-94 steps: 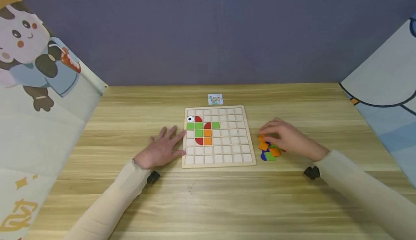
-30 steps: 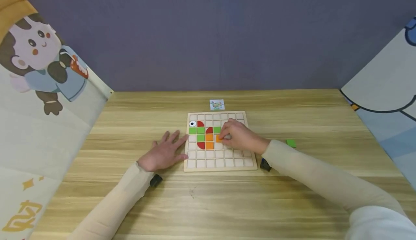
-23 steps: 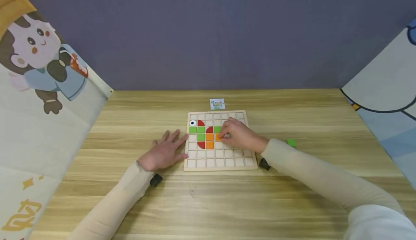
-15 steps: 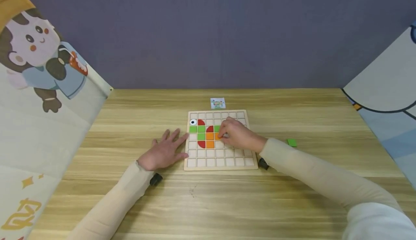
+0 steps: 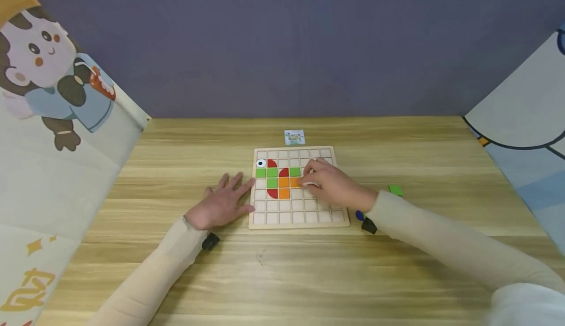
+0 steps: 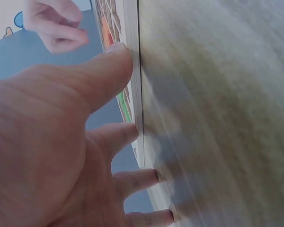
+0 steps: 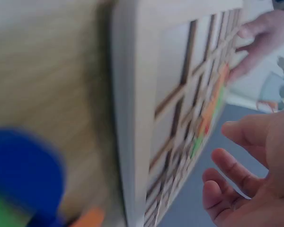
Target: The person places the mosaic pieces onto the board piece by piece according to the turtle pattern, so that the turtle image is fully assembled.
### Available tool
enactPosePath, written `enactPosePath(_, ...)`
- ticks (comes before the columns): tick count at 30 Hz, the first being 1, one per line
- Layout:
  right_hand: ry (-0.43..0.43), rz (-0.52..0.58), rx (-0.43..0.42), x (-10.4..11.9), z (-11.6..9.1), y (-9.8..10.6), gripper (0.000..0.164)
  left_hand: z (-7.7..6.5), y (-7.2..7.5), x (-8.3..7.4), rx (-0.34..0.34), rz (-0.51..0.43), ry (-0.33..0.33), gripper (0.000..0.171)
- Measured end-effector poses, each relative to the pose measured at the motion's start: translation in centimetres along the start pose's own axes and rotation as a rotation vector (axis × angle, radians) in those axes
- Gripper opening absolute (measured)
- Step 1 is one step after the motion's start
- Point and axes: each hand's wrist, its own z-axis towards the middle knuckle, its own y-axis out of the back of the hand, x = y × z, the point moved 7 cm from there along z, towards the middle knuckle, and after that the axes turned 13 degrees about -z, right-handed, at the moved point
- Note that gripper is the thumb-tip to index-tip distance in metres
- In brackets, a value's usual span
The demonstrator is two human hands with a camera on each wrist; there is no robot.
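Observation:
A wooden grid board (image 5: 298, 218) lies mid-table, with green, red and orange tiles and a white eye tile (image 5: 261, 163) in its cells. My left hand (image 5: 218, 206) is spread flat on the table, its thumb and fingertips touching the board's left edge. Over the board's right half hovers my right hand (image 5: 337, 184), fingers loosely bent. In the right wrist view nothing shows between those fingers. Just left of its fingertips, an orange tile (image 5: 295, 182) sits in a cell beside another orange one. The right hand hides some cells on the right.
Behind the board lies a small picture card (image 5: 294, 137). Right of the board is a pile of loose tiles, mostly hidden by the right forearm; a green tile (image 5: 395, 189) and a blue piece (image 5: 359, 215) show. A dark wall (image 5: 291, 46) stands behind the table.
My right hand went from the loose pile to the board with an orange tile, pressed it into a cell, then let go and drew slightly right. The left hand stays in place.

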Motion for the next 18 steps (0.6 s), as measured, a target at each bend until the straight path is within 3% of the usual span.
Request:
enactPosePath(10,-0.159,0.027,-0.033,-5.8,-6.5,2.7,0.030,0.0,0.0,0.2,0.003,-0.001,-0.008,0.072)
enactPosePath(18,-0.168,0.000,-0.070,-8.4,-12.4,3.6,0.029,0.0,0.1,-0.1,0.003,-0.004,-0.020,0.072)
